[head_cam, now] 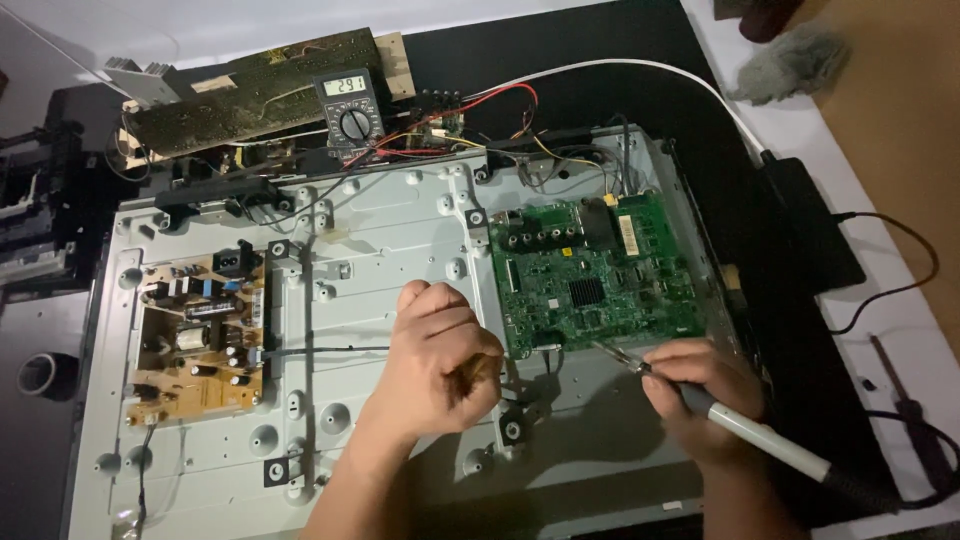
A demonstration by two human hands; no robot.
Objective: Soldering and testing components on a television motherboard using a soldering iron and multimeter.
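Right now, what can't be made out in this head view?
- Left hand: closed fist, whatever is inside is hidden by the fingers.
- Iron tip at the green board edge: too small and dim to see contact.
- Right hand wrist: cut off by the bottom edge.
- Tan board parts: too small.

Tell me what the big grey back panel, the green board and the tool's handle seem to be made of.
Panel: looks like pressed sheet metal, dull grey, with stamped ribs, bosses and screw holes.
Green board: seemingly a lacquered circuit board, glossy green, studded with small parts and a black chip.
Tool handle, held in the right hand: probably plastic, smooth pale grey, with a darker, perhaps rubbery sleeve near the fingers.
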